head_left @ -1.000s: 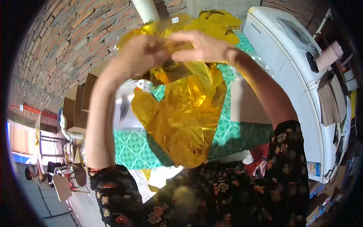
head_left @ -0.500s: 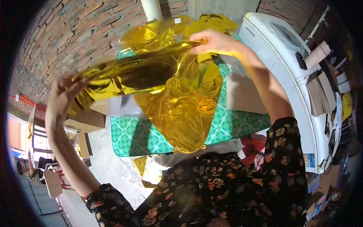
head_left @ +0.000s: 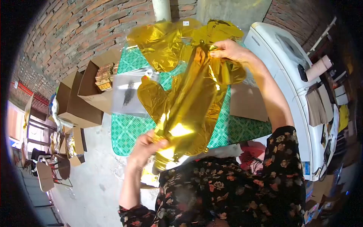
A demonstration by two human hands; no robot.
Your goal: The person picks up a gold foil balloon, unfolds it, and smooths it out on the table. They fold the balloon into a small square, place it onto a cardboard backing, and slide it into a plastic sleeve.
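A flat, uninflated gold foil balloon stretches slantwise between my hands above the table. My left hand pinches its near lower end, close to my body. At the far upper end, my right hand grips the foil between thumb and fingers. Beneath it, another gold foil balloon lies on the green checked tablecloth, partly covered by the held one. More gold foil pieces are spread in clear film at the table's far side.
Open cardboard boxes stand left of the table, one holding small bundles. A clear plastic bag and a cardboard sheet lie on the tabletop. To the right is a white appliance; a brick wall rises behind.
My left hand has swung from the far left inward and down toward my body, turning the held foil from nearly level to steeply slanted. My right hand moved slightly right and nearer.
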